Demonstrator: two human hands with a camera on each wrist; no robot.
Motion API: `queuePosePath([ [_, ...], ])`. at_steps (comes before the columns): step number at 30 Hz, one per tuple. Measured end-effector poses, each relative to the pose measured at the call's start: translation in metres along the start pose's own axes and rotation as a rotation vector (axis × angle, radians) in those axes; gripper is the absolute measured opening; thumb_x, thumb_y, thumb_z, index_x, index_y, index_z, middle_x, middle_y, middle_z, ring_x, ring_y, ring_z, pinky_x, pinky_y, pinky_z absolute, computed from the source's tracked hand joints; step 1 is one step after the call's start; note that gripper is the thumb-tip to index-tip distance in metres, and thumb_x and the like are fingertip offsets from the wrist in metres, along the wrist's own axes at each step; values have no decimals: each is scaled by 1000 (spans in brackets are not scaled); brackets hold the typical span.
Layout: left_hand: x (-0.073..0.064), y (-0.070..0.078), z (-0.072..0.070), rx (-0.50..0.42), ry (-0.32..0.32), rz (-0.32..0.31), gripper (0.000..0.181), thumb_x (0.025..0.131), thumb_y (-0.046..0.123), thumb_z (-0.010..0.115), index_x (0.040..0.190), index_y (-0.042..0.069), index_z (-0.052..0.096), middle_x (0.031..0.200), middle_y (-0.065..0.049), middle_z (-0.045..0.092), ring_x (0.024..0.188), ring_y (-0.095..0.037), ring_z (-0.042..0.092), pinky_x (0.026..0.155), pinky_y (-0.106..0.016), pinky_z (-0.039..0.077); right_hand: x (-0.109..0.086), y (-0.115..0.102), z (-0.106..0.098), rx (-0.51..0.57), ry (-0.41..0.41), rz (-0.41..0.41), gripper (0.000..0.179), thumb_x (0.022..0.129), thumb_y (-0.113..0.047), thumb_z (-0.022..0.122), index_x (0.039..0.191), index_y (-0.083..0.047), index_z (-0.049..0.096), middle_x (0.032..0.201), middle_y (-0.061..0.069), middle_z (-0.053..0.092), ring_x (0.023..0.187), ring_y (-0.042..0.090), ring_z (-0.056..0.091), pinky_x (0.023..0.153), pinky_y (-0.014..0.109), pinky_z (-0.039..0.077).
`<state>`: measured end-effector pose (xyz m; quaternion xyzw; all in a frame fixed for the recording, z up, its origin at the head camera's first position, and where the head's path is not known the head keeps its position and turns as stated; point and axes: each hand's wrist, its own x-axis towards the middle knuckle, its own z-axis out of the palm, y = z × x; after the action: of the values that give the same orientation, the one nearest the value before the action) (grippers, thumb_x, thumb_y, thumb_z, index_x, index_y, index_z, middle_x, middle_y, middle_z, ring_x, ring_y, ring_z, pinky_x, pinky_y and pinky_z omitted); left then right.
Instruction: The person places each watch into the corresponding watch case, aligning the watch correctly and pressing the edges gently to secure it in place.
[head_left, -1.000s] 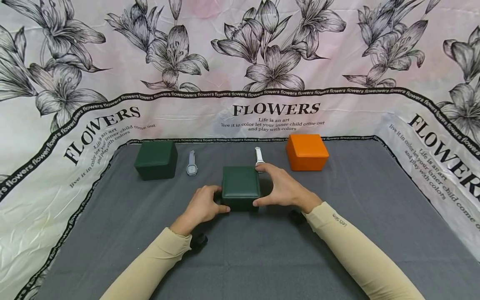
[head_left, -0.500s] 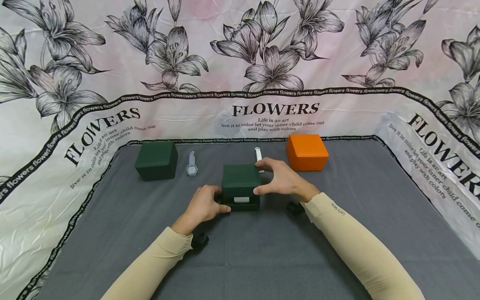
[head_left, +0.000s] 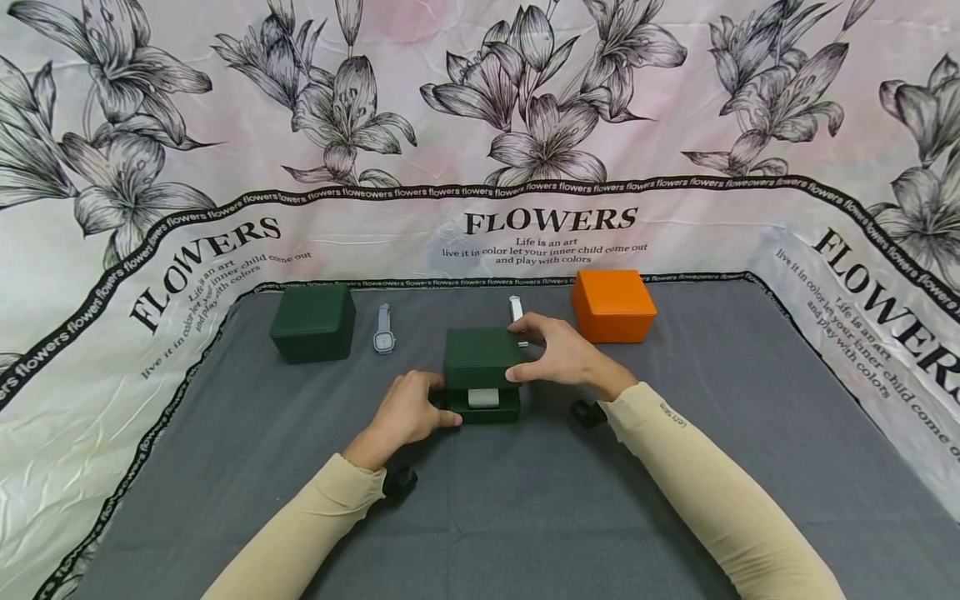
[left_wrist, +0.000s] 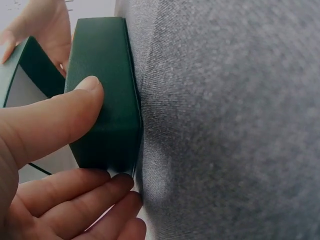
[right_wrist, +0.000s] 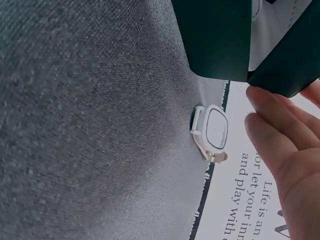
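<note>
A dark green watch box (head_left: 482, 360) stands mid-table with its lid partly raised. A pale cushion (head_left: 483, 398) shows in the gap at the front. My left hand (head_left: 405, 410) holds the base by its left corner; in the left wrist view the thumb (left_wrist: 87, 97) lies on the front wall and the fingers bend at the side. On the lid's right side, my right hand (head_left: 562, 357) grips with thumb in front and fingertips toward the hinge. Just behind that hand lies a white-strapped watch (head_left: 516, 310), its face seen in the right wrist view.
Another green box (head_left: 312, 322) sits at the back left, closed, with a pale watch (head_left: 384, 330) beside it. An orange box (head_left: 613, 306) stands at the back right. Grey cloth (head_left: 480, 517) covers the table, and a flower-printed cloth (head_left: 547, 150) rises behind.
The green box's lid has swung up at the front from closed, lifted by my right hand, uncovering the cushion. My left hand stays at the base.
</note>
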<state>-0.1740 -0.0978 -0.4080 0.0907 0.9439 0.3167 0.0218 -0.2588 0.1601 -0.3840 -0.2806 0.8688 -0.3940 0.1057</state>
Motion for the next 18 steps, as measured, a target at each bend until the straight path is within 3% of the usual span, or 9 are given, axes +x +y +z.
queuePosePath([
  [9, 0, -1, 0, 3, 0, -12, 40, 65, 28, 89, 98, 12, 73, 91, 3, 69, 81, -15, 61, 75, -35, 51, -10, 0, 9, -141, -11, -75, 84, 65, -53, 82, 131, -15, 48, 130, -2, 52, 122, 23, 49, 100, 47, 40],
  [18, 0, -1, 1, -1, 0, -20, 45, 65, 27, 89, 104, 11, 72, 98, 0, 70, 89, -18, 63, 79, -38, 51, -18, 1, 16, -302, -26, -129, 94, 64, -59, 80, 136, -12, 43, 148, 6, 32, 126, 23, 42, 100, 46, 41],
])
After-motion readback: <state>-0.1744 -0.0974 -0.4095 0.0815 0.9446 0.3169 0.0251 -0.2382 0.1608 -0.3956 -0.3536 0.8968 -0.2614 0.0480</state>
